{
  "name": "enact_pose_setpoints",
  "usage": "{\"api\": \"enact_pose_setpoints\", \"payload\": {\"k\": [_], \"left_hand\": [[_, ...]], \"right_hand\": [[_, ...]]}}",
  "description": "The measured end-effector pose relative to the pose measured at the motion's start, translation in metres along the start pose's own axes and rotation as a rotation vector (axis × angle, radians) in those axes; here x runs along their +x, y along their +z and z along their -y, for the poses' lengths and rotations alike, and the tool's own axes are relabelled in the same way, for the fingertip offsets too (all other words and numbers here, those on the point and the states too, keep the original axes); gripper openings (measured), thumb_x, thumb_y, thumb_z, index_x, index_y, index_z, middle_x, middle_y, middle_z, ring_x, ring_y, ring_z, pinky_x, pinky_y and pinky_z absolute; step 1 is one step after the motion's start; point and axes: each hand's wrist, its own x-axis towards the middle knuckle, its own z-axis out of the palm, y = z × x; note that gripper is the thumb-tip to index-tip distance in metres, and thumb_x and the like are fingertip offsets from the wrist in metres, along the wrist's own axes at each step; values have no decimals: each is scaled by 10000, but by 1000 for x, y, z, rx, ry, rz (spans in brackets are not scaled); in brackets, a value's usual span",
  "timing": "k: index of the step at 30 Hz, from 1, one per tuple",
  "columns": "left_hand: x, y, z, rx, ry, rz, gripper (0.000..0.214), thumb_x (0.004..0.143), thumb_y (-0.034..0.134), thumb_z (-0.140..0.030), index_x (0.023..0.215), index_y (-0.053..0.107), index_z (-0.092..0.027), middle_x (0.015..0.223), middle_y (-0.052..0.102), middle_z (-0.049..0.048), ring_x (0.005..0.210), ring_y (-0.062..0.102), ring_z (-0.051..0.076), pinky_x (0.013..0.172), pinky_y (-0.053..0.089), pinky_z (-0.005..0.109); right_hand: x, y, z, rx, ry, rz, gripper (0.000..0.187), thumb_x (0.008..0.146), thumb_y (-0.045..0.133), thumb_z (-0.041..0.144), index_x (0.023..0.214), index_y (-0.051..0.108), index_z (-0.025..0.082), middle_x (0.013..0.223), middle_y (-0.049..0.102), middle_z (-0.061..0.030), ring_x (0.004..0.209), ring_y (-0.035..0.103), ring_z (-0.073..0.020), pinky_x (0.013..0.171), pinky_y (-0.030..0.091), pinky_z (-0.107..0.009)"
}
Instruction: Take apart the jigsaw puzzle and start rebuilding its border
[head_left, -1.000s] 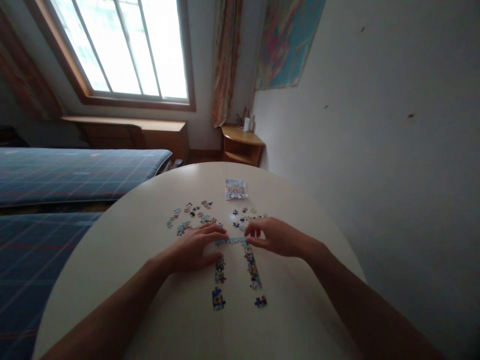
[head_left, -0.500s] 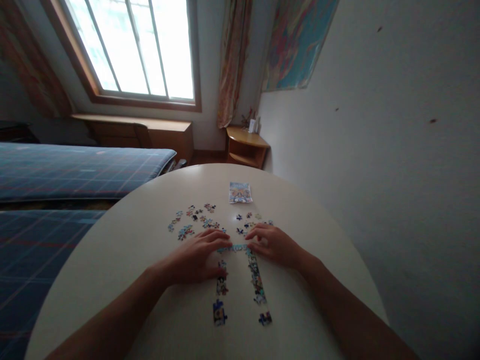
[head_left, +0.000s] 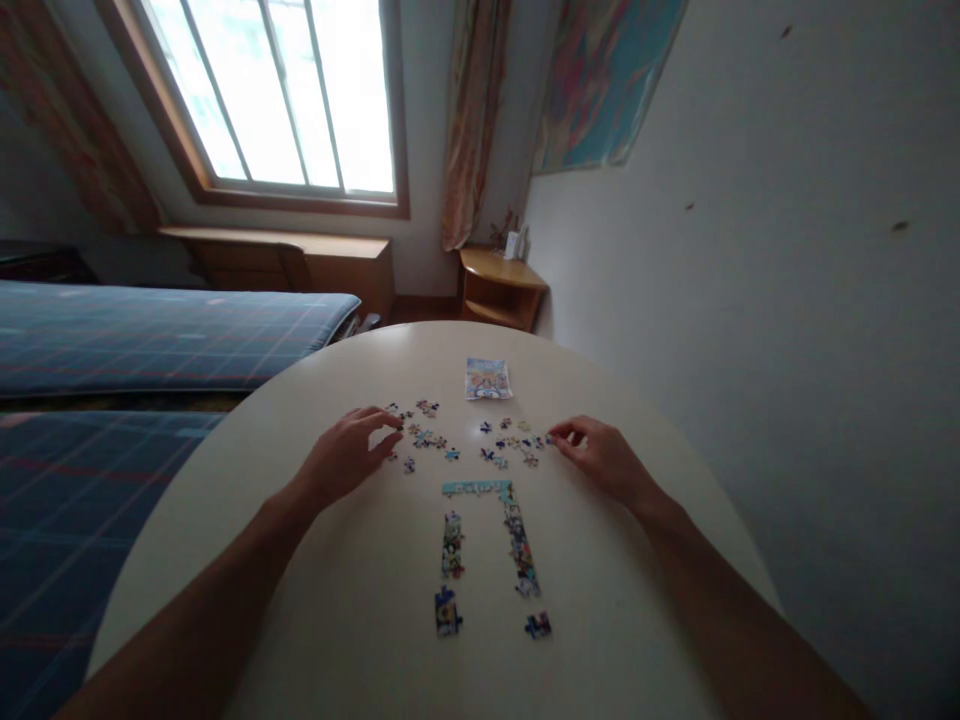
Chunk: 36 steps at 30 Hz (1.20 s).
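On the round white table [head_left: 315,620] lies a partly joined jigsaw frame [head_left: 517,535]: a pale top strip with a column running toward me, and a short joined strip [head_left: 452,530] to its left. Loose pieces [head_left: 427,438] are scattered beyond it. My left hand [head_left: 346,457] rests at the left cluster, its fingers slightly bent and apart, tips touching pieces. At the right end of the scatter my right hand [head_left: 604,455] pinches a small piece [head_left: 553,439] between thumb and forefinger.
A small picture card [head_left: 488,379] lies at the table's far side. Two single pieces [head_left: 447,610] [head_left: 538,626] sit near me. Blue plaid beds [head_left: 150,335] stand to the left, a wooden corner shelf [head_left: 501,285] beyond the table, and a wall close on the right.
Both hands have left the joined top strip and moved outward and away from me, the left to the left cluster of loose pieces, the right to the right cluster.
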Motion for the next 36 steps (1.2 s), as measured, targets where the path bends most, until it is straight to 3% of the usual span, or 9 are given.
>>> {"api": "enact_pose_setpoints", "payload": {"k": [7, 17, 21, 24, 29, 32, 36], "left_hand": [[7, 38, -18, -6, 195, 21, 350, 977, 468, -346, 1277, 622, -253, 1312, 641, 54, 1239, 535, 240, 1096, 398, 477], [10, 34, -30, -13, 243, 69, 185, 948, 570, -338, 1011, 729, -267, 1106, 734, 17, 1081, 620, 219, 1031, 430, 445], [9, 33, -27, -20, 176, 48, 185, 933, 566, -341, 998, 716, -252, 1066, 732, 38, 1060, 627, 226, 1022, 443, 442], [6, 25, -14, 9, 44, 21, 226, 911, 564, -352, 1068, 683, -242, 1131, 706, 59, 1089, 618, 259, 1000, 466, 461], [2, 14, 11, 84, -141, -116, 292, 914, 505, -358, 1103, 664, -202, 1162, 689, 86, 1086, 610, 274, 1018, 458, 451], [2, 18, 18, 107, -210, -151, 352, 905, 490, -362, 1158, 648, -174, 1260, 648, 116, 1167, 581, 286, 1065, 426, 453], [4, 31, 20, 40, -233, -94, 420, 904, 434, -307, 1241, 590, -111, 1324, 606, 164, 1251, 542, 293, 1107, 393, 459]], "right_hand": [[2, 5, 10, -25, -38, -11, 173, 866, 592, 308, 904, 733, 215, 879, 719, -53, 758, 641, -190, 728, 496, -329], [1, -1, 17, -28, -31, -16, 182, 873, 577, 301, 896, 730, 204, 881, 718, -57, 766, 639, -194, 740, 484, -333], [1, 0, 15, -22, -47, -17, 180, 871, 578, 311, 887, 730, 215, 873, 719, -51, 758, 640, -191, 729, 485, -327], [0, 0, 12, -4, -30, -10, 190, 871, 584, 331, 898, 732, 216, 876, 717, -53, 753, 636, -194, 726, 489, -333], [1, 2, 7, -8, 6, -10, 204, 864, 589, 329, 920, 736, 200, 910, 711, -70, 801, 645, -210, 783, 496, -354], [2, 5, 5, -15, 3, -2, 218, 862, 588, 333, 946, 739, 199, 957, 706, -83, 881, 651, -232, 835, 495, -377], [2, 9, 2, -11, -18, 34, 249, 871, 585, 343, 1003, 737, 196, 1040, 695, -106, 978, 642, -256, 891, 491, -409]]}}
